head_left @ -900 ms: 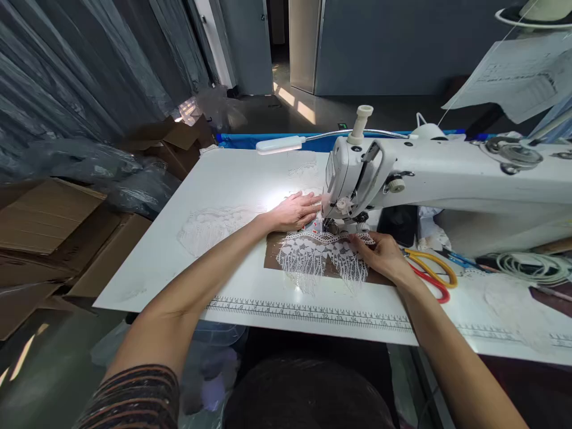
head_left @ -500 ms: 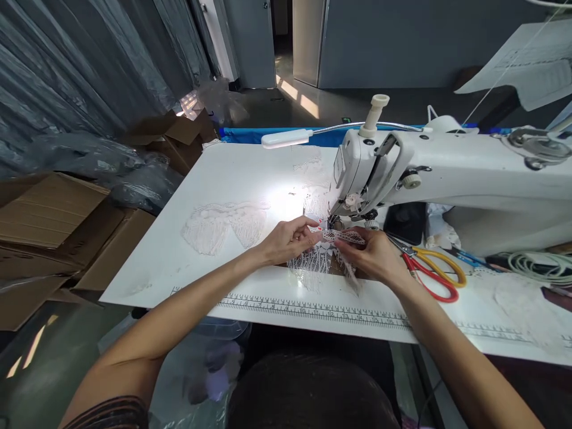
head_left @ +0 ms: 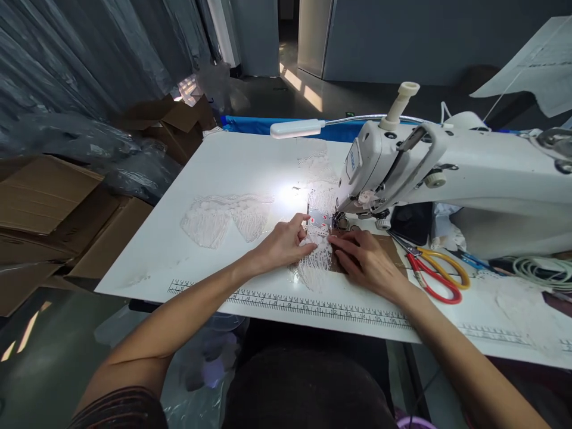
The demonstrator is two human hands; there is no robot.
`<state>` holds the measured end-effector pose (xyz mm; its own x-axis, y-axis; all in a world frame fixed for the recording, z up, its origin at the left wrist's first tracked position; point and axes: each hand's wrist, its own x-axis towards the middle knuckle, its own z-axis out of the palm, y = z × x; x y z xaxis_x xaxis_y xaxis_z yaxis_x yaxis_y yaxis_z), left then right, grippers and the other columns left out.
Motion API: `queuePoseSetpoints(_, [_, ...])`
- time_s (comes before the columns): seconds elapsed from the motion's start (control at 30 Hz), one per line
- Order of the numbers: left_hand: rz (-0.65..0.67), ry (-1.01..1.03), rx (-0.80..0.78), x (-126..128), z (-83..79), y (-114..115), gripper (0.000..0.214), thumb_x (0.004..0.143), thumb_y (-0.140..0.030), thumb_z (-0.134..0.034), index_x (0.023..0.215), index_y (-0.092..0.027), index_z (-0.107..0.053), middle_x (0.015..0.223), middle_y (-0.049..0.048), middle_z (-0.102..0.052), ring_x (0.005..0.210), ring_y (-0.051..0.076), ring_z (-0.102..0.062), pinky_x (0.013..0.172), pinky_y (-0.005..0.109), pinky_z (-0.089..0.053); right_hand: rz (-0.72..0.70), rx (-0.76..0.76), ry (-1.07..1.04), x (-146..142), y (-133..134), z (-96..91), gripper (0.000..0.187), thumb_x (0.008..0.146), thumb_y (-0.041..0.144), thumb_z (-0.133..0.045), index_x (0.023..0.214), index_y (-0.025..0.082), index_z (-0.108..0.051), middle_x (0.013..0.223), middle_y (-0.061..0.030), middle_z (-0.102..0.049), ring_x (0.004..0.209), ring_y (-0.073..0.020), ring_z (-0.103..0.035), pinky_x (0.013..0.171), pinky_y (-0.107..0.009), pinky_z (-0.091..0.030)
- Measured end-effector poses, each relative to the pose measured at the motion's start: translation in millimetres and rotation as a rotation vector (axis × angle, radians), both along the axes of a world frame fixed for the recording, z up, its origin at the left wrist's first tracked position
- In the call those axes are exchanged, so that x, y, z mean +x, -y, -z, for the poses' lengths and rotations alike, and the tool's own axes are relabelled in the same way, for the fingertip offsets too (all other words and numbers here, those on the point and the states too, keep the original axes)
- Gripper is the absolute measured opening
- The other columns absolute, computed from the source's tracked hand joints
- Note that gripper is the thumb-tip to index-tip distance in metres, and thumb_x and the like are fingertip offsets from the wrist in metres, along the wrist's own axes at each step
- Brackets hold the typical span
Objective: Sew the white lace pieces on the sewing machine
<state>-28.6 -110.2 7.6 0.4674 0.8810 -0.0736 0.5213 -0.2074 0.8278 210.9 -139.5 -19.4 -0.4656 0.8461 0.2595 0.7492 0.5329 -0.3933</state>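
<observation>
A strip of white lace (head_left: pixel 316 262) lies flat by the needle area of the white sewing machine (head_left: pixel 370 161). My left hand (head_left: pixel 283 241) is at its left side, thumb and forefinger apart, the thumb tip resting on the lace. From the right, my right hand (head_left: pixel 366 259) reaches in with its forefinger stretched to the lace's edge and its thumb apart below. Just beyond the fingertips is a metal plate (head_left: pixel 319 218) with red marks, beside the presser foot (head_left: pixel 335 220). Another scalloped lace piece (head_left: pixel 223 217) lies to the left.
Red- and yellow-handled scissors (head_left: pixel 440 274) lie right of my right hand. A lamp (head_left: pixel 297 128) lights the white table (head_left: pixel 147 244). A printed ruler (head_left: pixel 290 302) runs along the front edge. Cardboard boxes (head_left: pixel 49 196) stand left; more lace (head_left: pixel 527 310) lies right.
The lace pinched and raised between my hands is now down flat. My right hand's fingers have loosened and lowered, and my left thumb and forefinger have spread. The view has shifted slightly.
</observation>
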Motion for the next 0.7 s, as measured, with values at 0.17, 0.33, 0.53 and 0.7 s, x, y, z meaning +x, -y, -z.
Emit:
queuePoseSetpoints(0.17, [0.015, -0.055, -0.074, -3, -5.1, -4, 0.058, 0.087, -0.039, -0.058, 0.136, -0.014, -0.041, 0.079, 0.0006, -0.062, 0.065, 0.014, -0.060, 0.057, 0.027, -0.045, -0.014, 0.112, 0.103, -4, -5, 6.8, 0.036, 0.095, 0.026, -0.047, 0.125, 0.018, -0.065, 0.107, -0.0166, -0.057, 0.099, -0.0299, -0.054, 0.085, -0.047, -0.050])
queuePoseSetpoints(0.33, [0.009, -0.098, -0.060, -1, -6.0, -5, 0.057, 0.085, -0.036, -0.061, 0.135, -0.015, -0.043, 0.082, 0.0005, -0.063, 0.067, 0.013, -0.058, 0.060, 0.027, -0.045, -0.034, 0.105, 0.067, -3, -10, 7.3, 0.034, 0.095, 0.024, -0.047, 0.123, 0.018, -0.064, 0.107, -0.0156, -0.056, 0.101, -0.0294, -0.054, 0.083, -0.045, -0.051])
queuePoseSetpoints(0.53, [0.013, -0.167, 0.004, -1, -5.1, -4, 0.058, 0.085, -0.033, -0.063, 0.136, -0.016, -0.042, 0.078, -0.0015, -0.063, 0.063, 0.012, -0.057, 0.056, 0.025, -0.043, -0.017, 0.137, -0.010, -1, -7, 15.8, 0.037, 0.095, 0.025, -0.048, 0.129, 0.020, -0.060, 0.109, -0.0144, -0.056, 0.103, -0.0292, -0.053, 0.087, -0.048, -0.048])
queuePoseSetpoints(0.7, [-0.014, -0.141, -0.039, -4, -3.6, -7, 0.058, 0.085, -0.035, -0.064, 0.135, -0.016, -0.042, 0.079, -0.0013, -0.063, 0.063, 0.012, -0.059, 0.056, 0.025, -0.046, -0.050, 0.137, -0.027, 1, -6, 17.6, 0.040, 0.095, 0.025, -0.048, 0.134, 0.025, -0.057, 0.110, -0.0128, -0.056, 0.102, -0.0278, -0.052, 0.088, -0.047, -0.047])
